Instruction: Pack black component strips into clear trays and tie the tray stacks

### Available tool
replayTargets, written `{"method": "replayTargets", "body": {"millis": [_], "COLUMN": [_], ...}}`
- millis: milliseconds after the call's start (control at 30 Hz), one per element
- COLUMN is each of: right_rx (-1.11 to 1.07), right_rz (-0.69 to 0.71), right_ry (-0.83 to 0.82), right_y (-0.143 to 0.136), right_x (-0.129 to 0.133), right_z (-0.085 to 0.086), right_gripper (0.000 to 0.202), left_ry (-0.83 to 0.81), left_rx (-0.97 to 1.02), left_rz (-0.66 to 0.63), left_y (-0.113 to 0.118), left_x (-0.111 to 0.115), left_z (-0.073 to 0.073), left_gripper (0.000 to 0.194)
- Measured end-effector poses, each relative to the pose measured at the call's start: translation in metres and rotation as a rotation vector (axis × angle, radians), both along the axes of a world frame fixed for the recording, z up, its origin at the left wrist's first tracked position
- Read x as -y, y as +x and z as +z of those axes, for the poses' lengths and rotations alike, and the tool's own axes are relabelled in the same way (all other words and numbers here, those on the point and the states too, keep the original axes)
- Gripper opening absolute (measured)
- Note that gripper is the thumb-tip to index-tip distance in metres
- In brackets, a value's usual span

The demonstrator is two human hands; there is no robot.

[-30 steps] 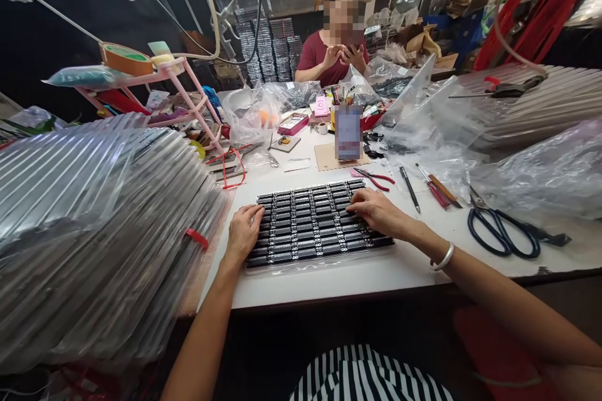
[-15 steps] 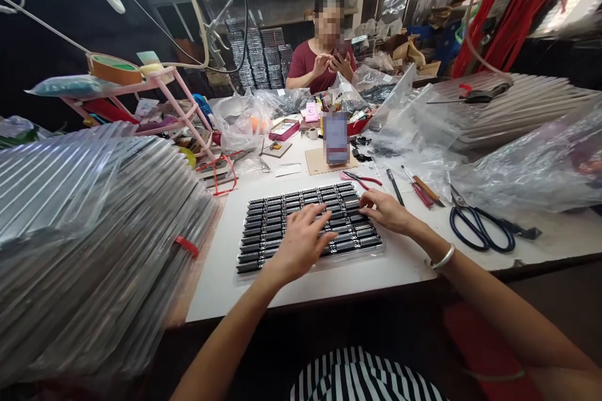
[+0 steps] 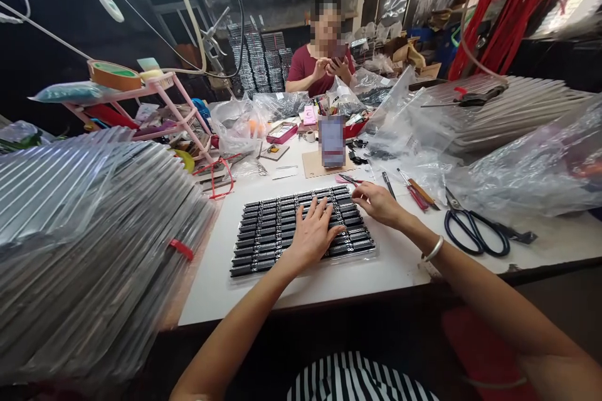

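A clear tray of black comb-like parts (image 3: 268, 225), set in columns, lies on the white table sheet (image 3: 211, 294). My left hand (image 3: 314, 230) rests over the tray's middle with its fingers spread and nothing held. At the tray's right edge is my right hand (image 3: 376, 202), its fingers curled and thumb close to them; whether something small is between them cannot be made out. Red-handled pliers (image 3: 350, 180) lie just behind my right hand, partly covered by it.
Large scissors (image 3: 475, 229), a red-handled tool (image 3: 416, 193) and a black pen (image 3: 389, 185) lie to the right. Stacked clear plastic trays (image 3: 103, 244) fill the left. A phone (image 3: 332, 141) stands behind; across the table sits a person (image 3: 320, 69).
My left hand has moved slightly right and up over the tray, its fingers now flatter. My right hand has moved a little up and left, now covering the pliers' handles.
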State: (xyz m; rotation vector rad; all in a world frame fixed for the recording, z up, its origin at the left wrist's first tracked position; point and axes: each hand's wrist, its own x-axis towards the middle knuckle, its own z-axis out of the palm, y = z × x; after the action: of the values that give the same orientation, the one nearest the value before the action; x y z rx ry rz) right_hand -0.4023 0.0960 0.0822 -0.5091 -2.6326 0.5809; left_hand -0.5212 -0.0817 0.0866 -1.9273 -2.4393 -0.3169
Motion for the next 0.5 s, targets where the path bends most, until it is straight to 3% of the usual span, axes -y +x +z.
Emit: {"method": "replayTargets", "body": {"millis": [133, 367, 500], "right_rx": [0.090, -0.115, -0.108], "right_rz": [-0.016, 0.083, 0.122], "right_ry": [-0.033, -0.262, -0.258], "right_y": [-0.011, -0.007, -0.008], "right_x": [-0.011, -0.013, -0.013], "right_z": [-0.005, -0.013, -0.015], "right_gripper": [0.007, 0.011, 0.009], "left_ry": [-0.077, -0.115, -0.108], "left_rx": [0.047, 0.097, 0.099], "left_rz": [0.031, 0.018, 0.026], "left_y": [-0.006, -0.009, -0.008], "left_x": [-0.005, 0.000, -0.001], "left_z": [-0.008, -0.013, -0.012], "left_gripper": [0.066, 0.072, 0.068]}}
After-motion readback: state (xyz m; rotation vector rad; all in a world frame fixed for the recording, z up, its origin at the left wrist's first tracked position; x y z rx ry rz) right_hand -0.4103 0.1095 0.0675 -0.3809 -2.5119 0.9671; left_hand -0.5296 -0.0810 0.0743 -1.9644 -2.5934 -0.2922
